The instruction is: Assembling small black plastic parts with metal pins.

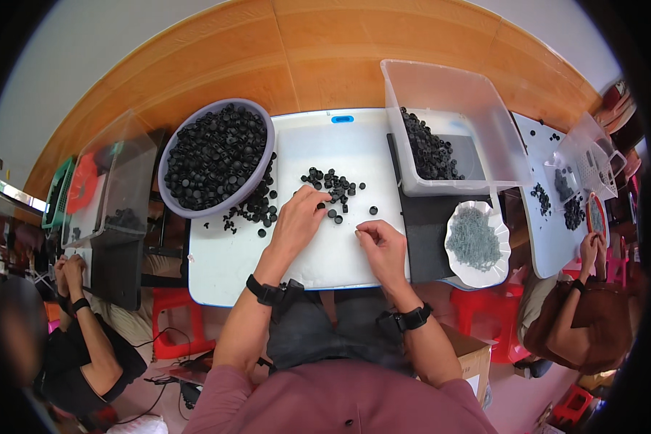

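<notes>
A loose heap of small black round plastic parts (335, 186) lies on the white table (318, 145) in front of me. My left hand (299, 220) reaches into the near edge of that heap, its fingertips pinching one black part. My right hand (382, 247) rests on the table just right of it, fingers curled together around something too small to make out. A grey round basin (188, 206) full of the same black parts stands at the left, with more parts spilled by its rim (257, 210).
A clear plastic bin (477, 116) holding black parts sits at the right on a dark mat. A white scalloped dish (499, 246) of small grey metal pieces stands near it. Other people work at tables on the far left (72, 271) and right (593, 246). Red stools stand below.
</notes>
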The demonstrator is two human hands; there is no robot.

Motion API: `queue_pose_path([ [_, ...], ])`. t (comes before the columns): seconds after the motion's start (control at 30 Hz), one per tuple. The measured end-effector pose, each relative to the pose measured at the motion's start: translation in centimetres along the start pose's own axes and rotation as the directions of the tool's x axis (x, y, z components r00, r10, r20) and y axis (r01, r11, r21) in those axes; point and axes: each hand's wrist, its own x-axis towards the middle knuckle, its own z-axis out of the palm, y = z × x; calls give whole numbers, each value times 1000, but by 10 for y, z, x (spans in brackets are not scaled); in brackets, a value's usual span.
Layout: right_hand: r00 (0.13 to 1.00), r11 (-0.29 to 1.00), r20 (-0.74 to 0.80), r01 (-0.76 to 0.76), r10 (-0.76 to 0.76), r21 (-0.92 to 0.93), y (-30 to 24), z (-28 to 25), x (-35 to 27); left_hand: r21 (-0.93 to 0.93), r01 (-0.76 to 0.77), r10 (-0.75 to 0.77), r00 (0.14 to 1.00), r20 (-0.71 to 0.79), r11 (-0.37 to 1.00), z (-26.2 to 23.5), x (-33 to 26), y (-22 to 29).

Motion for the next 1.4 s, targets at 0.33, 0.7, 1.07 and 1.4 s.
queue_pose_path([
  [0.33, 991, 999, 125, 36, -37, 7, -13, 2, 5, -505, 58, -100, 993, -56, 861, 34, -35, 15],
  [0.7, 993, 999, 114, 29, -24, -44, -4, 0, 0, -513, 40, -84, 994, -63, 857, 40, -44, 11],
  [1.07, 988, 999, 148, -34, 39, -34, -3, 1, 2, -442, -78, 35, 994, -105, 894, 42, -47, 14],
  [1.4, 1000, 993, -13, 12, -10, 115, 4, -5, 2, -217, 3, -74, 944, -321, 976, 45, -41, 13],
])
